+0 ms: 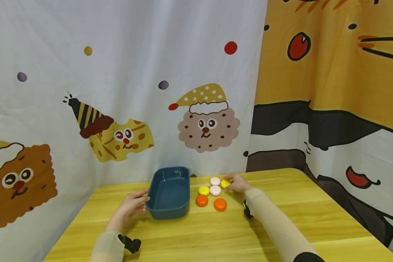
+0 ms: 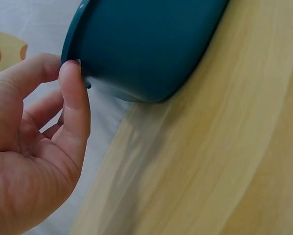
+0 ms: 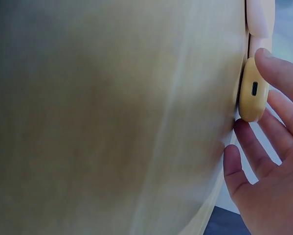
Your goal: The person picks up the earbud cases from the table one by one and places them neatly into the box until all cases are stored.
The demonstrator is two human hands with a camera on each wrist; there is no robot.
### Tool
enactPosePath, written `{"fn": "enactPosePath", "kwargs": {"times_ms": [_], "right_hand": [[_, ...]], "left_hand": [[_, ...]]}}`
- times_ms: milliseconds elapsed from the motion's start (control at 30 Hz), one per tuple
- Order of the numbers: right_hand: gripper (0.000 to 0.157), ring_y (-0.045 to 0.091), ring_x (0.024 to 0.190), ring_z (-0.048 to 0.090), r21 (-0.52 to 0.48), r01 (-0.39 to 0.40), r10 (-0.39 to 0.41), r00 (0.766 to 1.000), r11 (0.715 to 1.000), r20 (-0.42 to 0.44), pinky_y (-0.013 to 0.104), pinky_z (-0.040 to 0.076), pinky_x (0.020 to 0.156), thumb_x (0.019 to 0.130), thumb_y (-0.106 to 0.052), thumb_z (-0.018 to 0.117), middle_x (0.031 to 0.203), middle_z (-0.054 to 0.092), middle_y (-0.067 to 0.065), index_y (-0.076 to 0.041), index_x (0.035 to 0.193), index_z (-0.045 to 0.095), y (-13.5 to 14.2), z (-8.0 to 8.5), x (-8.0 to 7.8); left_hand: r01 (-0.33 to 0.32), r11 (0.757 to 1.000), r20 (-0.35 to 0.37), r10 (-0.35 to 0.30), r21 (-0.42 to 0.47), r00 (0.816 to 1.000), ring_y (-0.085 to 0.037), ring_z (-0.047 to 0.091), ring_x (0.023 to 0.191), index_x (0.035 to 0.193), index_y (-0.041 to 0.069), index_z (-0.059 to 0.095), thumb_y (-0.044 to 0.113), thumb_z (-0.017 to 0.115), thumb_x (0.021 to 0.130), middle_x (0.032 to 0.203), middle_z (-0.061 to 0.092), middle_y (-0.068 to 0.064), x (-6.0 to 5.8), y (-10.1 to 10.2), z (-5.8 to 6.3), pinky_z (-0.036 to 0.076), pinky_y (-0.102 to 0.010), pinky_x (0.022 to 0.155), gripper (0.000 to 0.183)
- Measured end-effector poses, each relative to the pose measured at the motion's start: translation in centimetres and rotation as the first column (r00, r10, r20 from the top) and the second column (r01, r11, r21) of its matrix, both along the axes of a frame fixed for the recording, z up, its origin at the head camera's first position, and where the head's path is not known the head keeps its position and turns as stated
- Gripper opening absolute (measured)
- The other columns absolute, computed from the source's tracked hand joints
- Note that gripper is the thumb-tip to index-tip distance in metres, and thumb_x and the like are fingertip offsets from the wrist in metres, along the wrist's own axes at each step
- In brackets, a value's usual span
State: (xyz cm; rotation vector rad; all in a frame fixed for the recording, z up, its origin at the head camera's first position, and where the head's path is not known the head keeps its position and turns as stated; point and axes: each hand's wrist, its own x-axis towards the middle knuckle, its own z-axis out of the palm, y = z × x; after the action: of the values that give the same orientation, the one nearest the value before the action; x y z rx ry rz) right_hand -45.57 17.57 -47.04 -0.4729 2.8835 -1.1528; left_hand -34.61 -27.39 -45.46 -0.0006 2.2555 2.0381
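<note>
On the table stands a deep blue rectangular baking dish (image 1: 169, 214) with rounded corners, its inside bare. My left hand (image 1: 133, 203) pinches the dish's left rim between thumb and fingers, as the left wrist view shows at the dark teal wall (image 2: 136, 54). At the right, my right hand (image 1: 238, 183) holds a yellow round puck (image 1: 225, 184) with thumb and fingertips around its edge. A small oblong slot shows in the side of that puck (image 3: 254, 105) in the right wrist view. The puck is close against the tabletop.
Between dish and right hand lie two pale pink pucks (image 1: 215, 190), another yellow puck (image 1: 203, 190) and two orange pucks (image 1: 220, 204). The wooden table (image 1: 183, 240) meets a printed curtain (image 1: 127, 91) at the back. Black wrist cameras (image 1: 131, 243) sit on both wrists.
</note>
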Motion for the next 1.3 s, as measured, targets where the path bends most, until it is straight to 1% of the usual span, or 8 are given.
{"fn": "enactPosePath", "kwargs": {"times_ms": [233, 367, 533, 667, 933, 1067, 1200, 1300], "right_hand": [[0.052, 0.037, 0.118, 0.051, 0.012, 0.017, -0.017, 1.000, 1.000, -0.002, 0.050, 0.041, 0.100, 0.071, -0.006, 0.082, 0.128, 0.058, 0.021, 0.000, 0.120, 0.066, -0.2, -0.1, -0.1], [0.052, 0.038, 0.120, 0.051, 0.025, 0.021, -0.021, 1.000, 0.999, 0.003, 0.050, 0.040, 0.101, 0.072, -0.006, 0.082, 0.128, 0.058, 0.021, 0.001, 0.121, 0.066, -0.3, -0.1, -0.1], [0.053, 0.039, 0.120, 0.051, 0.049, 0.026, -0.026, 1.000, 0.998, -0.004, 0.050, 0.040, 0.101, 0.072, -0.007, 0.082, 0.127, 0.059, 0.022, 0.001, 0.121, 0.066, -0.5, 0.1, -0.2], [0.053, 0.039, 0.119, 0.051, 0.061, 0.020, -0.019, 1.000, 0.998, -0.017, 0.050, 0.040, 0.101, 0.072, -0.007, 0.083, 0.125, 0.059, 0.022, 0.002, 0.121, 0.065, -0.5, 0.2, -0.3], [0.052, 0.039, 0.119, 0.051, 0.053, 0.022, -0.020, 0.999, 0.998, -0.026, 0.050, 0.040, 0.101, 0.072, -0.006, 0.082, 0.124, 0.061, 0.021, 0.003, 0.120, 0.065, -0.1, 0.2, -0.1], [0.053, 0.039, 0.119, 0.051, 0.043, 0.032, -0.031, 0.999, 0.999, -0.009, 0.049, 0.040, 0.101, 0.072, -0.006, 0.082, 0.125, 0.060, 0.022, 0.003, 0.121, 0.065, 0.4, 0.3, -0.1], [0.055, 0.038, 0.118, 0.051, 0.017, 0.025, -0.025, 1.000, 1.000, 0.001, 0.048, 0.042, 0.100, 0.073, -0.005, 0.081, 0.126, 0.058, 0.024, 0.004, 0.124, 0.063, 0.8, 0.7, -0.2], [0.055, 0.037, 0.114, 0.053, -0.004, 0.000, 0.000, 1.000, 1.000, 0.002, 0.047, 0.044, 0.097, 0.073, -0.002, 0.079, 0.125, 0.058, 0.025, 0.008, 0.124, 0.061, 1.1, 1.1, -0.3]], "left_hand": [[-0.031, 0.997, 0.024, 0.030, 0.073, 0.999, -0.010, 0.057, 0.059, 0.144, -0.002, 0.042, 0.007, 0.064, 0.092, 0.108, 0.062, -0.015, 0.1, 0.0, -0.5, 0.052, -0.020, 0.056, 0.057], [-0.022, 0.995, 0.030, 0.019, 0.095, 0.999, -0.009, 0.058, 0.058, 0.145, -0.001, 0.040, 0.007, 0.064, 0.092, 0.102, 0.062, -0.012, 0.1, -0.2, -0.7, 0.052, -0.020, 0.056, 0.059], [0.010, 0.996, 0.036, -0.013, 0.090, 0.999, -0.008, 0.058, 0.059, 0.148, -0.001, 0.036, 0.010, 0.064, 0.093, 0.091, 0.060, -0.009, 0.2, -0.4, -0.5, 0.053, -0.020, 0.059, 0.062], [0.010, 0.996, 0.048, -0.015, 0.086, 0.999, -0.008, 0.058, 0.059, 0.148, 0.000, 0.036, 0.011, 0.065, 0.093, 0.088, 0.061, -0.008, 0.2, -0.4, -0.3, 0.054, -0.021, 0.060, 0.063], [0.004, 0.995, 0.050, -0.009, 0.102, 0.999, -0.009, 0.058, 0.060, 0.148, 0.001, 0.037, 0.011, 0.065, 0.093, 0.090, 0.059, -0.008, 0.3, -0.3, -0.4, 0.054, -0.021, 0.059, 0.062], [0.005, 0.995, 0.053, -0.010, 0.098, 0.999, -0.009, 0.058, 0.060, 0.148, 0.001, 0.037, 0.011, 0.065, 0.093, 0.090, 0.058, -0.008, 0.4, -0.1, -0.4, 0.054, -0.021, 0.059, 0.063], [0.002, 0.996, 0.048, -0.007, 0.091, 0.999, -0.010, 0.058, 0.061, 0.148, 0.000, 0.036, 0.012, 0.065, 0.093, 0.091, 0.059, -0.009, 0.4, -0.1, -0.5, 0.054, -0.022, 0.061, 0.063], [-0.005, 0.996, 0.056, 0.000, 0.089, 0.998, -0.009, 0.058, 0.061, 0.148, 0.000, 0.037, 0.012, 0.065, 0.093, 0.092, 0.061, -0.009, 0.2, -0.2, -0.5, 0.054, -0.022, 0.062, 0.063]]}}
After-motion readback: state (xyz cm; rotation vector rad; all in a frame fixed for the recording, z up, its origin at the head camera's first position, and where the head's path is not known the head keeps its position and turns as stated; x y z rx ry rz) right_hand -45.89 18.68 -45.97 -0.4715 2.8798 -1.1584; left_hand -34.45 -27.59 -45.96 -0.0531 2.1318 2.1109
